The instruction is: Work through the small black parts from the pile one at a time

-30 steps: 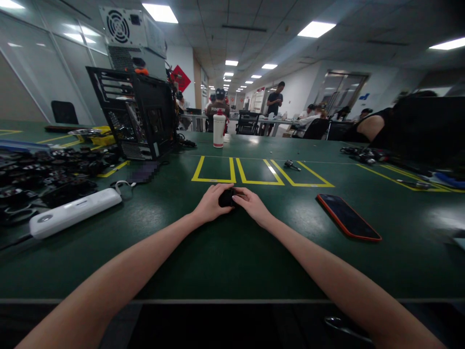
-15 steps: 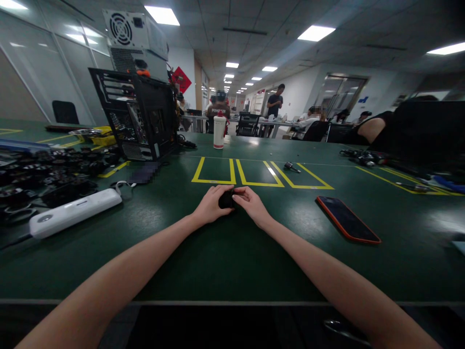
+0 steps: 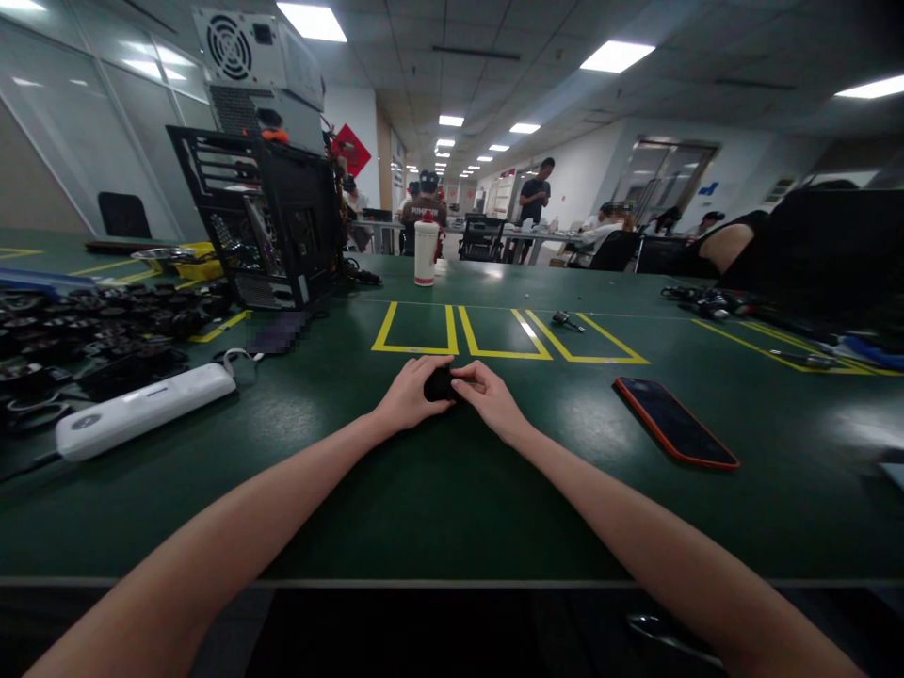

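Between my two hands, low over the green table (image 3: pixel 424 490), is a small round black part (image 3: pixel 439 384) whose kind I cannot make out. My left hand (image 3: pixel 408 395) curves round it from the left, thumb on the near side and fingers on the far side. From the right, my right hand (image 3: pixel 487 394) pinches its edge with thumb and fingertips. Just beyond my hands, yellow tape frames (image 3: pixel 494 356) mark the tabletop. A small dark piece with a metal shaft (image 3: pixel 567 322) lies at the right-hand frame.
To my right lies a phone with an orange edge (image 3: pixel 674 424). A white power strip (image 3: pixel 148 410) and a heap of black parts (image 3: pixel 105 330) are at left. An opened computer case (image 3: pixel 282 217) stands behind them. A white bottle (image 3: pixel 425 252) stands farther back. People sit and stand beyond.
The view has shifted slightly. Both hands keep nearly the same hold, and the black part seems turned a little between them.
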A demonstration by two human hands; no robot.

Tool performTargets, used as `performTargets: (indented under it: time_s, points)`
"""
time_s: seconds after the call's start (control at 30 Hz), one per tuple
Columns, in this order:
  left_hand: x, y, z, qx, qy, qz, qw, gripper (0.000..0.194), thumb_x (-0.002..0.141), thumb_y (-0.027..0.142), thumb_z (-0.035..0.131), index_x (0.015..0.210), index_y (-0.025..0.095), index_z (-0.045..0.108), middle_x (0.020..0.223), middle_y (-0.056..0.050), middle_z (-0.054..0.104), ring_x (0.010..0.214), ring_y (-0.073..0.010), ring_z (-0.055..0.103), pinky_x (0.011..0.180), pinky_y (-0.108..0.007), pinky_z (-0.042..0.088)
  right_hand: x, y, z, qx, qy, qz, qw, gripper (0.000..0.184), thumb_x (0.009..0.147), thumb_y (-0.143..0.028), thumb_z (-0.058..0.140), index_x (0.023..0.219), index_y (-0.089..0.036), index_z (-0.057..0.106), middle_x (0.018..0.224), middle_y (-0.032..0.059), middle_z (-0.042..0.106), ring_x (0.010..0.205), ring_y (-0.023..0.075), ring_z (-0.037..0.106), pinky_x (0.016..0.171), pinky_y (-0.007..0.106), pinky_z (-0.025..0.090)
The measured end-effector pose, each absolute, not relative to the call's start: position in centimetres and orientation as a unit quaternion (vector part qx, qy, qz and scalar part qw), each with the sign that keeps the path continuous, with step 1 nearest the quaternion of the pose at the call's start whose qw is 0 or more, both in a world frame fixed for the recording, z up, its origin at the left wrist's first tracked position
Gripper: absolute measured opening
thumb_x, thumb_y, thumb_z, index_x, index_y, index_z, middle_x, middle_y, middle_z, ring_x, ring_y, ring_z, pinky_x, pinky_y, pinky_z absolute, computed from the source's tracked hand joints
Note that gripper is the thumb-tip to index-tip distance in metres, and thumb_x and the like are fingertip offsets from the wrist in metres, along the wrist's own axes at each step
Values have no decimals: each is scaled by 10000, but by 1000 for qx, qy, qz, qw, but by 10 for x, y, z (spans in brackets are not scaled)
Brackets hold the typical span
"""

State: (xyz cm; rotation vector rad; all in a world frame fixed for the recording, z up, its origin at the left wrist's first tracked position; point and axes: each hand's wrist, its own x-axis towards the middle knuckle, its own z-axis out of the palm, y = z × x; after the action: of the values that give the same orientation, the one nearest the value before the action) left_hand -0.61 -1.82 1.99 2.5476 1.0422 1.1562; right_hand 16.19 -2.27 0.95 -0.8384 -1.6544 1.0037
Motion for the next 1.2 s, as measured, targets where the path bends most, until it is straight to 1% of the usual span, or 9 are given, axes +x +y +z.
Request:
performTargets:
  time_s: [0.07,0.2,0.3,0.43,0.63,0.77,0.9,1.1,1.2]
  points:
    - [-6,-18,20,852,346,385,78,573,659,241,643,1179,219,402,1143,-58,513,1039,-215,478,881,-385,382,161,-20,10,-356,-681,402,498,159,729,-265,552,877,-210,531,877,3,551,894,144,543,849,333,435]
    - [-6,-18,19,852,347,383,81,573,663,233,641,1182,222,399,1152,-60,508,1048,-217,471,895,-392,373,162,-16,9,-390,-665,423,477,343,714,-253,575,1042,-212,486,984,36,556,962,164,530,899,369,401]
    - [-7,-17,18,853,346,383,80,572,663,231,641,1181,222,399,1151,-55,510,1044,-212,470,895,-384,372,164,-15,8,-372,-672,445,461,300,721,-251,568,1010,-194,512,1041,49,553,995,166,526,933,370,375]
    - [-7,-16,18,854,345,382,77,576,664,237,639,1185,214,394,1149,-54,510,1028,-206,473,876,-366,382,164,-16,6,-331,-664,475,474,310,693,-239,604,983,-204,503,1056,33,540,1009,157,527,921,337,392]
    - [-6,-17,18,854,345,383,74,581,659,242,643,1184,210,396,1143,-58,513,1016,-208,478,866,-361,384,163,-12,3,-370,-669,411,497,209,744,-342,531,902,-206,549,892,5,577,876,142,556,854,342,429]
    - [-7,-17,18,854,347,381,75,575,660,243,644,1180,210,401,1144,-58,512,1019,-206,473,870,-361,383,163,-10,4,-376,-667,405,500,250,726,-320,560,947,-204,549,963,25,580,925,153,546,867,338,422]
    - [-8,-17,18,855,343,380,76,574,660,245,645,1179,216,400,1145,-52,510,1022,-205,470,873,-364,382,165,-12,7,-372,-668,439,472,290,736,-300,549,1009,-202,537,1016,42,576,951,162,548,880,355,417]
    - [-8,-17,18,854,350,377,75,579,663,240,641,1187,215,395,1146,-56,508,1023,-207,470,868,-365,386,165,-20,7,-322,-666,473,478,261,689,-219,599,935,-223,512,1040,8,555,1026,162,523,908,346,411]
    - [-8,-17,18,854,350,378,75,583,664,247,642,1189,217,392,1150,-54,506,1022,-208,471,866,-368,387,164,-20,7,-324,-667,456,492,173,713,-247,575,875,-213,527,991,5,562,974,149,543,902,341,413]
